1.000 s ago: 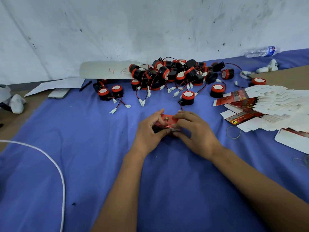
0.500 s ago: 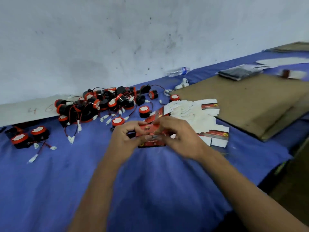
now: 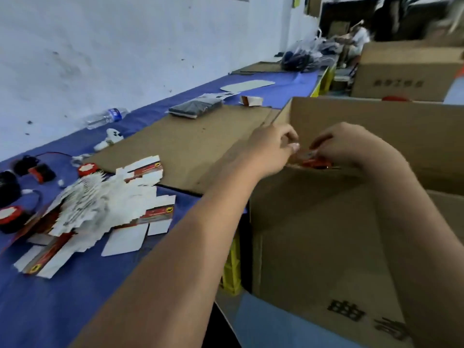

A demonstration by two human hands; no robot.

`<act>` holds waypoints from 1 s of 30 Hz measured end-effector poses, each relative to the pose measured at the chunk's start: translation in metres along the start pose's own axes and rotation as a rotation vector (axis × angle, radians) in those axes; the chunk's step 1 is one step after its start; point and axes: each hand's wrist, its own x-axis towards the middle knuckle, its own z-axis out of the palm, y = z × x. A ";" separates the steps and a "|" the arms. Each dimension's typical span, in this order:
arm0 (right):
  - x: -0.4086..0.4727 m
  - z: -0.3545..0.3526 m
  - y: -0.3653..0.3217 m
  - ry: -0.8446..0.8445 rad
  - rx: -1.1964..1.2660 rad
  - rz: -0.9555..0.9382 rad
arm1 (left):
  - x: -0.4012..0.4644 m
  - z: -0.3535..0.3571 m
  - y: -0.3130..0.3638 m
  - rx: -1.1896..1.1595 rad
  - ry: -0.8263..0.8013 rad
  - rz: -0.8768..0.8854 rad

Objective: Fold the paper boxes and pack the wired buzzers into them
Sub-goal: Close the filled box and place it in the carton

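**Packed red box held over the open carton**

Both hands out over the mouth of a large corrugated carton just beside the surface. Left hand and right hand each pinching an end of a small red paper box, fingers curled round it; apparently a closed box, so likely a buzzer inside, though not visible. Held low between the carton's raised flaps, probably for dropping in with finished packs rather than leaving on the blue cloth.

Flat unfolded boxes fanned in a loose pile near the surface edge, within easy reach for the next fold. Loose wired buzzers, black bodies with red rims and white caps, at far left beside that pile.

Writing: dark Chinese characters printed on the carton's near flap, partly cut off; a second carton further back carrying a blurred printed line, unreadable. Yellow emblem and small text on the red box panels, too small for reading. Plastic bottle with a blue label lying by the wall, brand not legible.
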 end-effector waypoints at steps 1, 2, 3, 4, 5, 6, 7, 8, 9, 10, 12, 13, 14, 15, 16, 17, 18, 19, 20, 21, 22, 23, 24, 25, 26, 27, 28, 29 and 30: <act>0.010 0.004 0.007 -0.185 -0.122 0.042 | 0.001 0.011 0.000 0.070 -0.043 -0.004; 0.020 0.010 0.010 -0.339 -0.216 0.056 | 0.002 0.017 -0.001 0.152 -0.047 -0.002; 0.028 0.018 0.010 -0.438 -0.292 0.047 | 0.002 0.021 -0.002 0.225 -0.027 -0.011; 0.035 0.023 0.007 -0.486 -0.350 0.023 | 0.002 0.020 -0.003 0.269 0.004 -0.025; 0.042 0.028 0.010 -0.504 -0.383 0.013 | 0.005 0.023 -0.002 0.279 0.015 -0.040; 0.047 0.031 0.010 -0.508 -0.392 0.001 | 0.007 0.022 -0.002 0.289 0.021 -0.049; 0.050 0.033 0.010 -0.514 -0.387 -0.001 | 0.008 0.021 -0.002 0.301 0.022 -0.056; 0.051 0.034 0.012 -0.526 -0.368 0.012 | 0.008 0.022 -0.003 0.306 0.022 -0.062; 0.052 0.034 0.013 -0.533 -0.336 0.023 | 0.008 0.022 -0.003 0.315 0.030 -0.063; 0.051 0.034 0.012 -0.536 -0.301 0.028 | 0.007 0.022 -0.004 0.316 0.048 -0.063; 0.045 0.032 0.008 -0.540 -0.263 0.024 | 0.004 0.023 -0.008 0.296 0.087 -0.053; 0.041 0.031 0.005 -0.535 -0.271 0.012 | 0.002 0.023 -0.008 0.274 0.106 -0.040; 0.037 0.030 0.002 -0.526 -0.287 -0.005 | 0.000 0.023 -0.009 0.232 0.124 -0.024; 0.033 0.029 -0.001 -0.512 -0.295 -0.012 | -0.003 0.022 -0.009 0.170 0.140 -0.003; 0.030 0.028 -0.004 -0.486 -0.295 -0.009 | -0.007 0.020 -0.009 0.092 0.164 0.022; 0.026 0.028 -0.008 -0.441 -0.282 -0.004 | -0.012 0.019 -0.008 0.017 0.199 0.045; 0.023 0.031 -0.014 -0.374 -0.260 -0.013 | -0.017 0.015 -0.010 -0.040 0.247 0.062; 0.019 0.032 -0.022 -0.283 -0.210 -0.018 | -0.023 0.011 -0.012 -0.074 0.300 0.079; 0.015 0.035 -0.030 -0.162 -0.143 -0.027 | -0.029 0.008 -0.016 -0.087 0.358 0.091; 0.011 0.040 -0.045 -0.020 -0.072 -0.052 | -0.037 0.001 -0.023 -0.078 0.419 0.099; 0.006 0.045 -0.059 0.140 -0.001 -0.088 | -0.045 -0.004 -0.031 -0.065 0.476 0.098; 0.000 0.053 -0.079 0.298 0.063 -0.151 | -0.055 -0.013 -0.044 -0.049 0.531 0.080; -0.006 0.060 -0.098 0.446 0.114 -0.222 | -0.065 -0.021 -0.057 -0.044 0.575 0.054; -0.013 0.068 -0.118 0.548 0.162 -0.293 | -0.076 -0.030 -0.070 -0.044 0.613 0.019; -0.017 0.081 -0.142 0.578 0.222 -0.359 | -0.090 -0.041 -0.086 -0.026 0.651 -0.030; -0.020 0.093 -0.163 0.532 0.283 -0.413 | -0.102 -0.050 -0.100 0.003 0.686 -0.088; -0.022 0.110 -0.186 0.423 0.340 -0.469 | -0.117 -0.061 -0.117 0.051 0.730 -0.156; -0.024 0.126 -0.206 0.295 0.356 -0.518 | -0.132 -0.070 -0.131 0.108 0.782 -0.220; -0.025 0.143 -0.225 0.179 0.327 -0.575 | -0.147 -0.079 -0.144 0.170 0.851 -0.284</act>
